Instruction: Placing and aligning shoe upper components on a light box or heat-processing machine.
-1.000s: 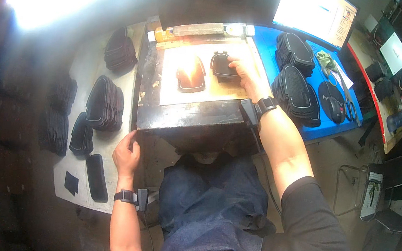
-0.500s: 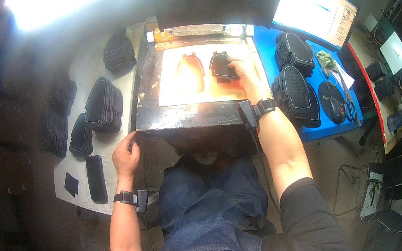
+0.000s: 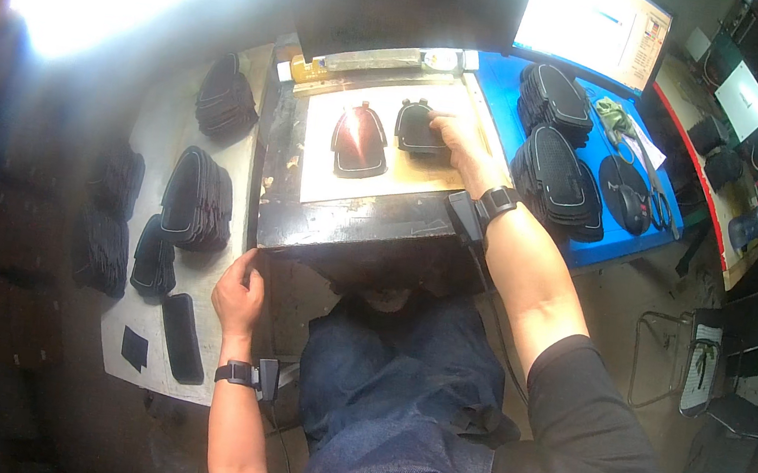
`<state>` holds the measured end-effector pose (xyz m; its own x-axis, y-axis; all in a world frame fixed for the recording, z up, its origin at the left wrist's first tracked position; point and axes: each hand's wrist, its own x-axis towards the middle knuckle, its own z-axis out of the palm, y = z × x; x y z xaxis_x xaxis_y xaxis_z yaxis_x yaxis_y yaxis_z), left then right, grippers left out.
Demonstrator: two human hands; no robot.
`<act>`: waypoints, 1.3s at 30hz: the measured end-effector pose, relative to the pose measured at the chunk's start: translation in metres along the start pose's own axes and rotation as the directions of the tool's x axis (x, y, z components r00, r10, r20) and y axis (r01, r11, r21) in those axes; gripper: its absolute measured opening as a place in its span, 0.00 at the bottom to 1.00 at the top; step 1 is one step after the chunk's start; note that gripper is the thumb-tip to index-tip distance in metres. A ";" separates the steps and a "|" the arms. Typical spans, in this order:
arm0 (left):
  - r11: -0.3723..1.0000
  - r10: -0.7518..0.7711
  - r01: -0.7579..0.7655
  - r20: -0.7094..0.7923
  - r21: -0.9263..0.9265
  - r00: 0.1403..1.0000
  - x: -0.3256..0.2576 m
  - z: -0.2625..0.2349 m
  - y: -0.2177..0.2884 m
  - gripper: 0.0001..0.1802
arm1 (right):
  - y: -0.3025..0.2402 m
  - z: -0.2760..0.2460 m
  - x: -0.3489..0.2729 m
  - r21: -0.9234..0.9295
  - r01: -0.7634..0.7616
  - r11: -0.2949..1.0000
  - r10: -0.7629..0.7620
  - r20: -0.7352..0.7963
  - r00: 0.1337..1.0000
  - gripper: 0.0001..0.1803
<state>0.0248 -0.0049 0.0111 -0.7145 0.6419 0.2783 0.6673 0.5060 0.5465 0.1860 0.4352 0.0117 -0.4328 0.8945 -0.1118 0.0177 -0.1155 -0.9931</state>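
Note:
On a pale board lie two black arch-shaped fabric pads with light edging. A bright reddish streak of light falls on the left pad. My right hand reaches the right pad, its fingers bent over that pad's right edge; the fingertips are partly hidden. Lower down, my left hand rests by the front left corner of the dark work bed. Its fingers are curled against the edge, and what they press or hold is hidden.
Pad stacks stand on the pale table at left, near a dark phone-shaped slab. At right, a blue surface carries more stacks, a mouse, scissors and a monitor.
The strong orange-white glare over the board has dimmed to a reddish streak, so the left pad shows clearly. Both hands stay almost in place.

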 end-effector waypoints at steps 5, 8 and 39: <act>1.000 -0.011 0.011 0.008 -0.006 1.000 0.000 -0.001 0.001 0.19 | -0.009 0.002 -0.004 -0.289 0.035 0.957 -0.044 -0.024 0.999 0.16; 1.000 -0.025 0.025 0.007 -0.011 1.000 -0.002 -0.003 0.002 0.20 | -0.030 0.008 -0.019 -0.394 -0.065 0.917 0.054 -0.038 0.998 0.16; 1.000 0.011 -0.011 -0.014 -0.009 1.000 -0.003 0.002 0.001 0.20 | -0.006 -0.039 -0.082 -0.747 0.359 0.560 -0.394 0.141 0.908 0.09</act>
<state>0.0281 -0.0054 0.0092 -0.7102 0.6389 0.2955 0.6733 0.4938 0.5503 0.2571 0.3793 0.0259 -0.5275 0.7970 0.2942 0.5280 0.5789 -0.6214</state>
